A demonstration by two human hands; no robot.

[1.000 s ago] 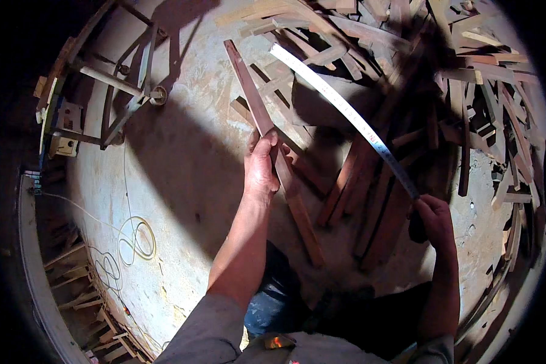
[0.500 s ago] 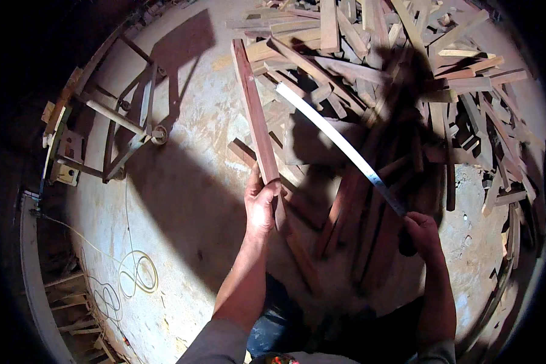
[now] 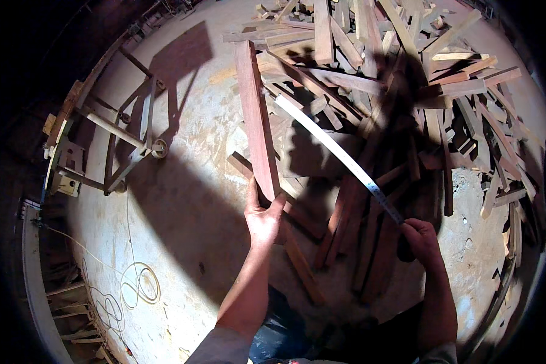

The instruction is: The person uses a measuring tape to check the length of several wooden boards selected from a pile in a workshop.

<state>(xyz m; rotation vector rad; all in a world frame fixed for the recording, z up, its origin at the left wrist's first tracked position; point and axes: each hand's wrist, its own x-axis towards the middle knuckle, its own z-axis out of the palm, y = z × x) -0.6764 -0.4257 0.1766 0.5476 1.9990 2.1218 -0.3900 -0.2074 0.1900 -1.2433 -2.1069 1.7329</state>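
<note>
My left hand (image 3: 264, 221) is closed round the lower part of a long reddish-brown wooden bar (image 3: 258, 121), thumb across its near side. The bar points up and away, one broad face lit. In my right hand (image 3: 422, 239) is a tape measure, its dark case partly hidden by the fingers. Its pale metal strip (image 3: 327, 142) reaches out to the upper left. The strip's far end lies close to the bar's right edge, with a small gap in the picture. Beneath both hands, several dark wooden strips (image 3: 303, 267) lie on the floor.
A large heap of loose wooden offcuts (image 3: 346, 82) spreads from the centre to the far right. At the left stands a metal-framed cart (image 3: 112, 127) on wheels. A coiled cable (image 3: 141, 284) lies on the concrete floor (image 3: 182, 267) at lower left. My shadow darkens the middle.
The wooden bar has turned in my left hand, so a broader face shows. The strip's free end has dropped slightly, and my right hand has shifted a little downward.
</note>
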